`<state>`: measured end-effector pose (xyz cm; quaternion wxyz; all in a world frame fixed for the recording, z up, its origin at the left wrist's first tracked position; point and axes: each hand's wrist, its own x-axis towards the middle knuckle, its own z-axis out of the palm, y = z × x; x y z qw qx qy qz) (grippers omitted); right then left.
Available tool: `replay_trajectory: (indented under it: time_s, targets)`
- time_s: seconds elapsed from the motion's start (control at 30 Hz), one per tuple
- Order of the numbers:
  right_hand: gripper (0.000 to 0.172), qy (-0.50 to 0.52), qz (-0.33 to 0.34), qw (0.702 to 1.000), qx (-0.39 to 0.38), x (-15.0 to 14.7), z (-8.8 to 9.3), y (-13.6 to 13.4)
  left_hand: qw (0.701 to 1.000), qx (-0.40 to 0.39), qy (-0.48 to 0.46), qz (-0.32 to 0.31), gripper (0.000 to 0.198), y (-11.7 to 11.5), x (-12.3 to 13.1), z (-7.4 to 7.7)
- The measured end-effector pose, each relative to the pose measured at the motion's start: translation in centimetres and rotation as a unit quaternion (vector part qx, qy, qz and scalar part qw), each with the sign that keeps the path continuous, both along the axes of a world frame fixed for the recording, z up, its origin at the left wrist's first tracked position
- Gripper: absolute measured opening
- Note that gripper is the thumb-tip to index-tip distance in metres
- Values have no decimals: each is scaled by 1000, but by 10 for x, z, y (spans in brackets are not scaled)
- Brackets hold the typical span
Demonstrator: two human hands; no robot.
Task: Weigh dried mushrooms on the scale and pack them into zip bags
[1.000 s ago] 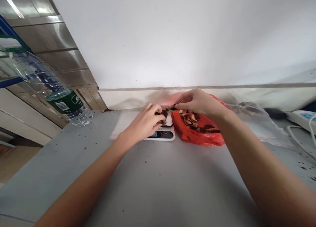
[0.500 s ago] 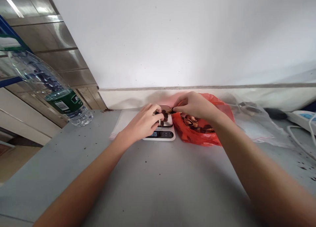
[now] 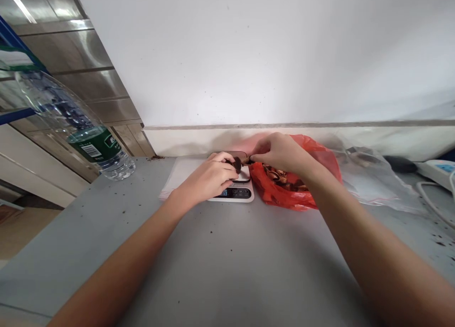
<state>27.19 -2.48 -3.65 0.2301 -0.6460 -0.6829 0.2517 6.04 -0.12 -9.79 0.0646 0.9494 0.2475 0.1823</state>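
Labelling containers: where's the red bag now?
Head view: on the grey table, right of centre, the red bag sits between the white scale and the clear plastic, partly hidden by the right hand.

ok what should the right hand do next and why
Probably lower the small brown piece in the right hand onto the white digital scale: the piece is close to its plate, the display is lit, and part of the plate shows beside the left hand.

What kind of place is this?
Maybe a work corner in a kitchen or small shop, though I can't be sure. A gray worktop against a wall holds a digital scale, a red bag of brown pieces and clear plastic bags.
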Motion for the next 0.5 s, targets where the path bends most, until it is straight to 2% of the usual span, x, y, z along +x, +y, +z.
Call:
replay_trajectory:
  time_s: [0.13,0.3,0.43,0.5]
  targets:
    - [23,-1,15,1000,-18,5,0,1,999,18,29,20,32,-3,1,5]
    - [27,1,22,1000,-19,9,3,2,1000,28,14,3,24,0,-2,5]
    - [14,1,22,999,-47,15,15,-1,998,66,-13,-17,24,7,-8,3]
    - [16,-7,37,997,-61,24,22,-3,996,82,-20,-21,24,10,-10,2]
